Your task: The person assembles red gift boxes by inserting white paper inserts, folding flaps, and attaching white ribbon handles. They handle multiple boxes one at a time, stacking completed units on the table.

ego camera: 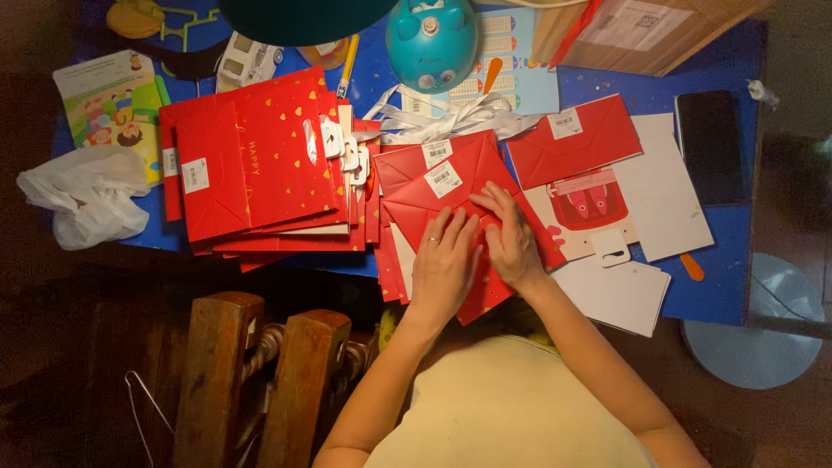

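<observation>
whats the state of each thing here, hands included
left hand: flat, pressing on the red bag
right hand: flat, pressing on the red bag
red bag: folded flat, tilted, under both hands
bag stack: flat, piled, fanned out
ribbons: loose, tangled
phone: screen dark, lying flat
plastic bag: crumpled
white cards: stacked flat

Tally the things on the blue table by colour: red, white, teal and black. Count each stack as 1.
Red: 3 – stack of red gift bags, flat red bag under both hands, red envelope
White: 2 – plastic bag, white card sheets
Teal: 1 – round toy
Black: 1 – phone
Total: 7
</observation>
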